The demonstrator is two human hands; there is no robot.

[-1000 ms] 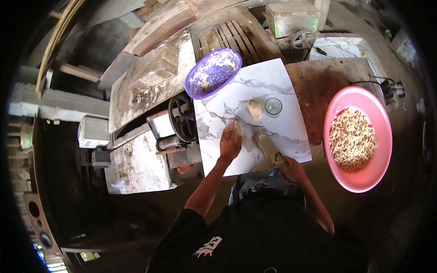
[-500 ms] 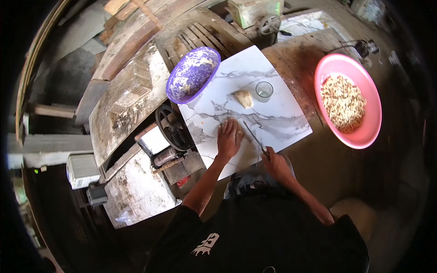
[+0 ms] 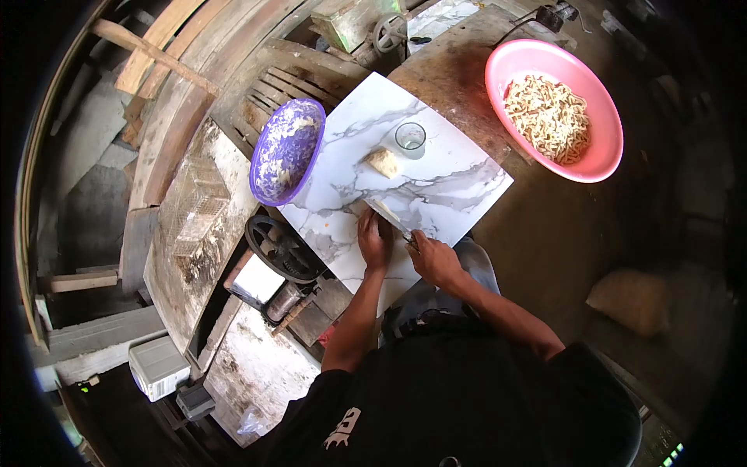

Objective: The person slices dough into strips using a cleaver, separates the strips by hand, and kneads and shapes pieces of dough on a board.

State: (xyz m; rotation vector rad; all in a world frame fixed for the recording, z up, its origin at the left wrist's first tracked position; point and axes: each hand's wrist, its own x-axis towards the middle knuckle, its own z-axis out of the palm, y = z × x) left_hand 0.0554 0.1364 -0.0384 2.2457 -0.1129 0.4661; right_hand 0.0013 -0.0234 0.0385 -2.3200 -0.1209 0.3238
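My right hand [image 3: 434,258] is closed round the handle of a knife [image 3: 387,212], whose blade slants up and left above the marble-patterned board [image 3: 459,183]. Beside the blade, my left hand [image 3: 375,241] rests low on the board with its fingers drawn together. The blade partly hides those fingertips, and what they press on is too covered to make out; a small pale patch shows just past them. Further up the board lies a chunk of pale dough [image 3: 384,163]. A clear drinking glass [image 3: 410,138] stands close to its upper right.
A purple basin [image 3: 288,152] smeared with pale dough sits at the board's left edge. To the right, a pink basin [image 3: 607,117] holds many pale dough strips [image 3: 548,117]. A machine with a black handwheel [image 3: 284,247] stands left of the board, near a wire basket [image 3: 202,198].
My left hand has gone from lying flat with fingers stretched to drawn-in fingers. The knife blade has come over beside its fingertips. The whole view has turned and shifted.
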